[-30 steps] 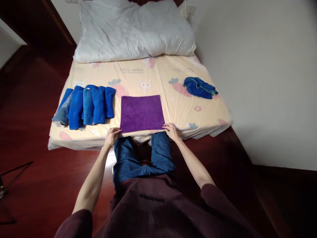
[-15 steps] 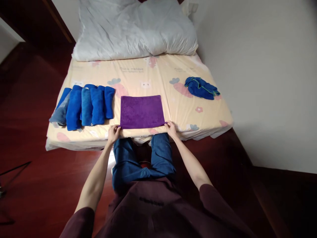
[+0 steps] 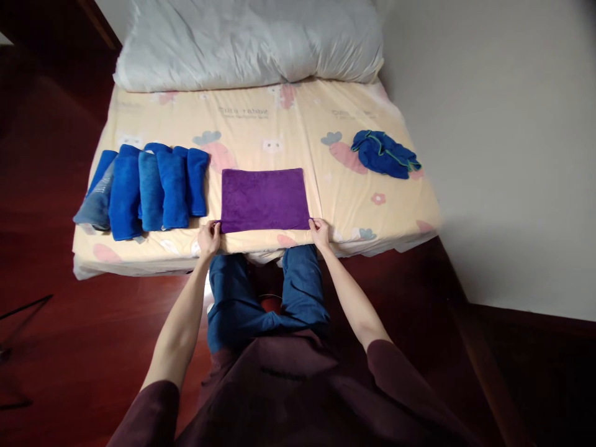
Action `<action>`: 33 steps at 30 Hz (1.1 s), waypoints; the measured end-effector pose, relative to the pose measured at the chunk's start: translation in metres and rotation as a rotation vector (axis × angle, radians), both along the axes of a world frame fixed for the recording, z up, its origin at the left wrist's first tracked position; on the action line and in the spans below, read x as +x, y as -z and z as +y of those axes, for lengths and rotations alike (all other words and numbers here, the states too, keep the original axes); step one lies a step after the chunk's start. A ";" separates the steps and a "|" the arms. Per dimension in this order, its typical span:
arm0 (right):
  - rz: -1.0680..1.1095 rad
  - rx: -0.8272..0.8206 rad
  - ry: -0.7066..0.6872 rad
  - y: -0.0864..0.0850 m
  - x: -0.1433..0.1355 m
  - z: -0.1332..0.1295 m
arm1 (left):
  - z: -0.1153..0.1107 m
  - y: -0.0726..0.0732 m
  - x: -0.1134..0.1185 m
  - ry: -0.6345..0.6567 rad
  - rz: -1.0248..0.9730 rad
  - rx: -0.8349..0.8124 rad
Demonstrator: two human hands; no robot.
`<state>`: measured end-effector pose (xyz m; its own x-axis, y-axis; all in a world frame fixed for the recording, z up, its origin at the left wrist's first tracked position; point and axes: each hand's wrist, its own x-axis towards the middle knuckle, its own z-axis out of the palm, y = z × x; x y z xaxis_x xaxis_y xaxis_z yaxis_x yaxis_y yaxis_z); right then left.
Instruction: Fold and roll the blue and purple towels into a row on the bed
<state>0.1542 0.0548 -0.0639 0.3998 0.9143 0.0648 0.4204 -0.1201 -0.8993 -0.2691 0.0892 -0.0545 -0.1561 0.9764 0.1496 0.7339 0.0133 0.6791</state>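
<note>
A purple towel (image 3: 263,200) lies flat as a rectangle near the front edge of the bed. My left hand (image 3: 209,238) pinches its near left corner, and my right hand (image 3: 320,233) pinches the near right corner. Both hands rest close to the bed's edge with fingers closed on the cloth. To the left of the towel sit several rolled blue towels (image 3: 151,191) side by side. Over on the right lies a crumpled blue cloth (image 3: 386,154) with green edging.
The bed (image 3: 274,127) has a pale yellow sheet printed with carrots and rabbits. Across its far end lies a grey-white quilt (image 3: 251,43). A white wall (image 3: 503,155) rises on the right. Dark red floor (image 3: 41,236) shows on the left.
The view has tilted slightly, so the bed and its contents appear shifted and larger. Both hands keep their pinch on the purple towel's near corners, and the towel stays flat.
</note>
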 end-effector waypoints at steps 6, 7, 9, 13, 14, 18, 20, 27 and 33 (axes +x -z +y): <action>-0.047 0.016 0.028 0.002 -0.003 0.005 | -0.001 -0.005 0.003 -0.031 -0.003 -0.016; -0.066 0.019 0.031 0.003 -0.004 0.005 | -0.001 -0.005 0.003 -0.037 -0.006 -0.019; -0.097 0.012 0.041 0.004 -0.006 0.007 | 0.000 -0.004 0.004 -0.049 0.005 -0.027; -0.149 -0.041 0.054 0.000 -0.009 0.010 | 0.004 -0.006 0.011 -0.066 0.076 -0.060; -0.159 -0.064 0.051 -0.003 -0.009 0.011 | 0.005 -0.008 0.014 -0.061 0.090 -0.065; -0.234 -0.052 0.067 -0.022 -0.016 0.005 | -0.007 -0.027 0.029 -0.087 0.166 0.040; -0.341 0.039 0.041 -0.034 -0.023 -0.007 | -0.020 -0.037 0.039 0.015 0.227 0.133; -0.572 0.131 -0.602 -0.046 -0.055 -0.039 | -0.048 -0.038 0.082 0.615 0.278 0.104; -0.555 0.039 -0.396 -0.035 -0.038 -0.013 | -0.012 -0.038 0.073 0.530 0.266 0.043</action>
<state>0.1163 0.0419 -0.0291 -0.0664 0.9776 0.1997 0.8263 0.1660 -0.5382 -0.1960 0.0771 -0.0160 0.3995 0.9030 0.1579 0.7779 -0.4251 0.4628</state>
